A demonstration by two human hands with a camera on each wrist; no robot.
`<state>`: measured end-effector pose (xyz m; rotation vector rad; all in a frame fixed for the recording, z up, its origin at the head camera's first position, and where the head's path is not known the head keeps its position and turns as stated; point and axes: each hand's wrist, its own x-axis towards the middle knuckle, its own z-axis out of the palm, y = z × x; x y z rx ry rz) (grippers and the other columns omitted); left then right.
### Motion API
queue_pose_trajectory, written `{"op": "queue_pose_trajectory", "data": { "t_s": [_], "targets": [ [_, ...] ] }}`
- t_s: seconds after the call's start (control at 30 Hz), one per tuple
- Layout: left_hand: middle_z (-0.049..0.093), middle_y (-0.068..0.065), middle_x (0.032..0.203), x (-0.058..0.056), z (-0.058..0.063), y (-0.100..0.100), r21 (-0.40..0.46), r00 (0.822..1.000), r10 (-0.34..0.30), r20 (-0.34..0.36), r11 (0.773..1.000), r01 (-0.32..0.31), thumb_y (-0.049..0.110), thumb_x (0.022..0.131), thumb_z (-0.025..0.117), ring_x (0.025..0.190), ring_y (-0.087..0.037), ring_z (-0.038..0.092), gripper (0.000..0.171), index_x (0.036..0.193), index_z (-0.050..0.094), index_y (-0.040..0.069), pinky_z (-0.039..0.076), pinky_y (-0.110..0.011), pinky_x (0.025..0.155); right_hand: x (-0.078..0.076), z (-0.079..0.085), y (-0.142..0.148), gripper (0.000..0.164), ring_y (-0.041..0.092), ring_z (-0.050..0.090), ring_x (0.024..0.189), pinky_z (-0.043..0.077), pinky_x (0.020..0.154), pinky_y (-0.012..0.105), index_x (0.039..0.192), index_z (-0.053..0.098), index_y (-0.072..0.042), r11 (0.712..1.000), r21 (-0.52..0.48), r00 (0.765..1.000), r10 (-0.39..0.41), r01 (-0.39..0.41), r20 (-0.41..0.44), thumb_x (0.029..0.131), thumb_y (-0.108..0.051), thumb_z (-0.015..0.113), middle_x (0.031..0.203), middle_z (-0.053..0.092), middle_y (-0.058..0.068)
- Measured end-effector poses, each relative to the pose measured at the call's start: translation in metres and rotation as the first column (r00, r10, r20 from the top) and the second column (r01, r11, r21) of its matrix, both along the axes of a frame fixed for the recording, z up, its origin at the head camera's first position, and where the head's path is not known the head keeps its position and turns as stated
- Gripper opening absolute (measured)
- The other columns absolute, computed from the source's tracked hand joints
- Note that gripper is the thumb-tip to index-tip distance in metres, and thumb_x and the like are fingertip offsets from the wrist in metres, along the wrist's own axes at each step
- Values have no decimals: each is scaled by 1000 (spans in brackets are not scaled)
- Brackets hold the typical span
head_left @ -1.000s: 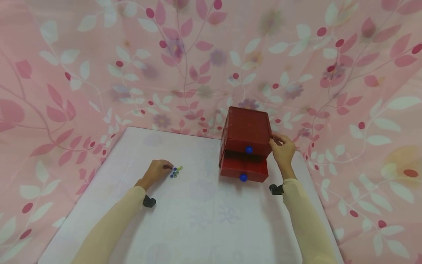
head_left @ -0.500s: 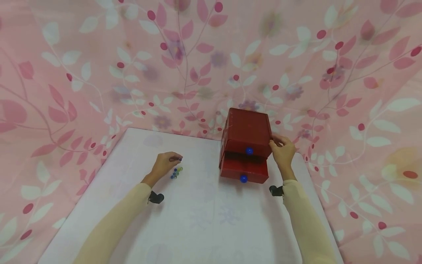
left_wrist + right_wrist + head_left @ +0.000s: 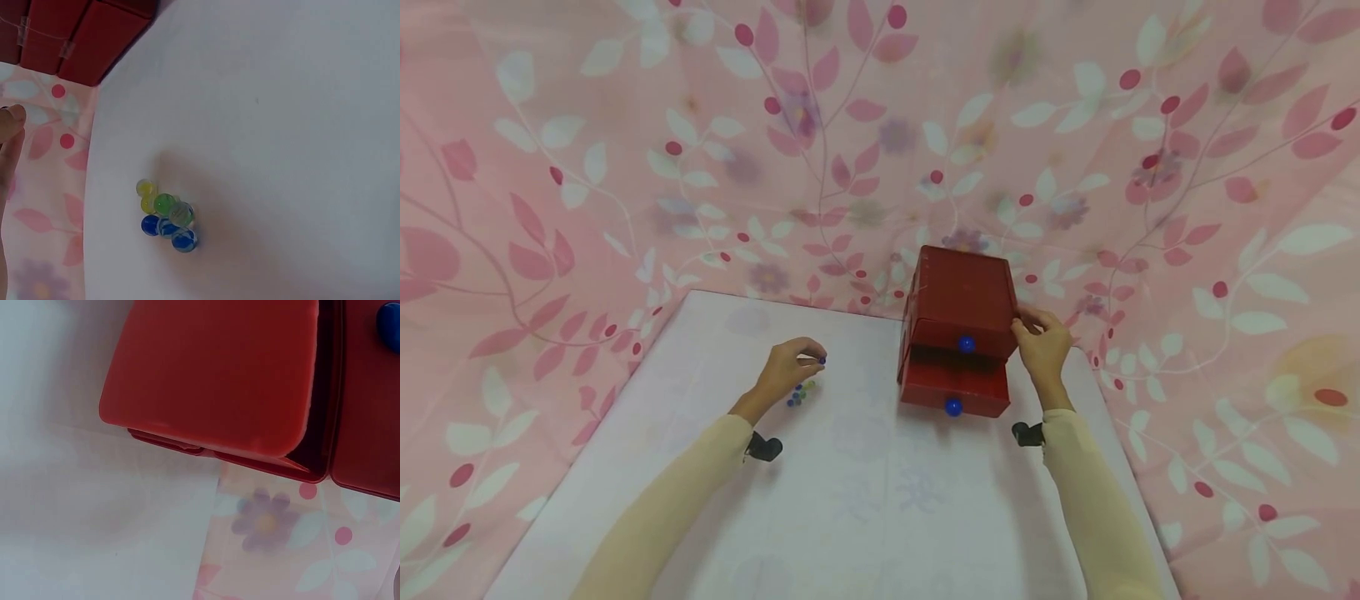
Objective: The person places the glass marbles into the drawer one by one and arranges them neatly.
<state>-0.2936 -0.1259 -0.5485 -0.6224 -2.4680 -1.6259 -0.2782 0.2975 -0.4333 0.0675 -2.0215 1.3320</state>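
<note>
My left hand (image 3: 783, 368) pinches a dark blue marble (image 3: 822, 360) between thumb and fingertips, raised above the tabletop. Just below it lies a small cluster of glass marbles (image 3: 165, 204), some yellow, some green, some blue; the left wrist view shows them close together. A red two-drawer box (image 3: 966, 292) with blue ball knobs stands to the right. Its lower drawer (image 3: 955, 398) is pulled out, while the upper one is closed. At the box's right side, my right hand (image 3: 1043, 340) holds the top edge near the front corner with thumb and fingers.
A white-covered table (image 3: 850, 500) carries everything. Pink floral cloth (image 3: 820, 150) hangs behind it and along both sides. The box sits near the table's back edge, and a stretch of tabletop separates it from the marbles.
The left hand has picked a blue marble from beside the cluster, lifted it and moved it slightly up and to the right. The right hand and the box stay in place.
</note>
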Motion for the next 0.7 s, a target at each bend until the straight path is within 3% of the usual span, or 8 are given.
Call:
{"op": "queue_pose_trajectory", "data": {
  "t_s": [0.07, 0.17, 0.3, 0.43, 0.7],
  "targets": [
    [68, -9, 98, 2, 5, 4, 5, 1000, -3, 2, 1000, 3, -6, 80, 75, 93, -24, 69, 22, 99, 68, 3, 56, -24, 81, 0, 0, 0, 20, 44, 64, 93, 55, 84, 45, 98, 70, 15, 1000, 1, 1000, -3, 3, -2, 78, 13, 68, 97, 66, 31],
    [68, -8, 97, 2, 9, 11, 10, 1000, -12, -11, 1000, 12, -6, 80, 75, 93, -23, 69, 21, 98, 68, 3, 56, -24, 80, -8, -10, 6, 20, 29, 68, 90, 57, 83, 35, 98, 73, 10, 1000, -6, 1000, -27, 27, 3, 78, 10, 69, 97, 68, 25],
    [67, -8, 97, 0, 13, 19, 21, 998, -30, -58, 999, 31, -8, 80, 74, 93, -24, 69, 21, 97, 67, 1, 56, -24, 81, -11, -13, 7, 20, 26, 68, 89, 57, 81, 31, 97, 73, 10, 1000, -19, 1000, -21, 20, -6, 78, 11, 69, 95, 67, 25],
    [67, -7, 97, -3, 15, 26, 27, 995, -45, -85, 999, 48, -9, 81, 72, 93, -23, 69, 21, 98, 67, 2, 56, -24, 82, 0, 1, -1, 20, 42, 65, 93, 56, 83, 38, 98, 70, 15, 1000, -6, 1000, -1, 1, -5, 78, 13, 68, 96, 64, 31],
    [67, -7, 98, -4, 20, 43, 49, 989, -86, -119, 995, 92, -10, 80, 71, 94, -21, 68, 22, 98, 68, 2, 56, -25, 81, 1, 1, -1, 21, 44, 65, 93, 55, 84, 40, 99, 70, 15, 1000, -5, 1000, 2, -2, -2, 78, 14, 67, 97, 64, 31]
  ]
}}
